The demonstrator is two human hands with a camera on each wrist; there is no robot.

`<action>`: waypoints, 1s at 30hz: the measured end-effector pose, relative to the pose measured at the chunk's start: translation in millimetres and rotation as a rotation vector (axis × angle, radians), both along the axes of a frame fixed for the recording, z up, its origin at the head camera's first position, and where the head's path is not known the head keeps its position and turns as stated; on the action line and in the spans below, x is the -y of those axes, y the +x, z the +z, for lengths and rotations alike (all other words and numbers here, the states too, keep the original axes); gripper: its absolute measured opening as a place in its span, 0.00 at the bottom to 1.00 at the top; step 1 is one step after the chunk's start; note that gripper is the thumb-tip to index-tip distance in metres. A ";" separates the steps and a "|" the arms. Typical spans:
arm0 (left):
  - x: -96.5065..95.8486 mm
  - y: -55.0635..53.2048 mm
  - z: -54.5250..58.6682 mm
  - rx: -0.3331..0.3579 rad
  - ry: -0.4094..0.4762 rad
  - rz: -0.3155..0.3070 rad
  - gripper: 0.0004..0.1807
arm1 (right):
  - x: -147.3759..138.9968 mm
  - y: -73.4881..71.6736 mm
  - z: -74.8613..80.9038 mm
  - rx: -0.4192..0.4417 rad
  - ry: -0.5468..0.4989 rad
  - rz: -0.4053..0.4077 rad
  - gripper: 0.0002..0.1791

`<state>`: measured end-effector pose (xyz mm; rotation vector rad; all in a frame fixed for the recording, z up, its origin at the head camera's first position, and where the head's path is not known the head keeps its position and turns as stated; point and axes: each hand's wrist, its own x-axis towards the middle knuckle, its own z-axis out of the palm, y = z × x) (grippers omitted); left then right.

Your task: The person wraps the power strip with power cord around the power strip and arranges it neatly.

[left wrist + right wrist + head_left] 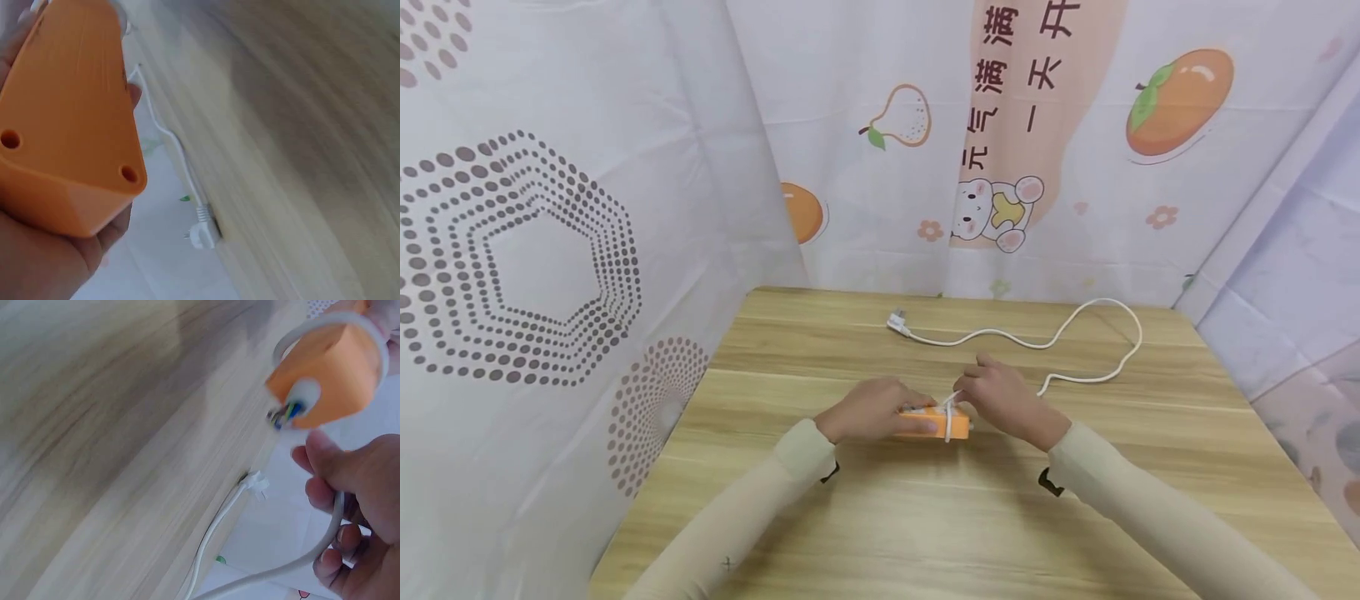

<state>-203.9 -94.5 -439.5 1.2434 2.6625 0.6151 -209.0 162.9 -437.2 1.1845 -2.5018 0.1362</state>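
Observation:
An orange power strip (959, 427) is held above the table by my left hand (874, 408), whose fingers and thumb grip its body. Its smooth orange underside with two round holes faces the left wrist view. A white cord (284, 572) loops once around the strip near its right end. From that end pokes a short white stub with coloured wire ends (287, 414). Just beside it, my right hand (1002, 402) holds the cord between curled fingers and thumb. The strip's top is mostly hidden by my left hand.
The rest of the cord winds over the right and back of the wooden table (820, 350), ending in a white plug (897, 322) near the back edge. Printed curtains (850, 208) hang behind the table and at both sides.

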 end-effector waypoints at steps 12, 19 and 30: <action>-9.1 -1.6 -1.9 -0.161 0.035 0.284 0.30 | 8.1 12.5 7.4 0.058 -0.183 -0.125 0.05; -8.8 -5.5 -6.1 -0.104 0.132 0.513 0.30 | 20.2 22.7 7.9 0.080 -0.317 -0.081 0.06; -1.9 -10.1 4.0 0.031 0.328 0.628 0.37 | 16.5 26.8 1.3 0.079 -0.380 -0.047 0.02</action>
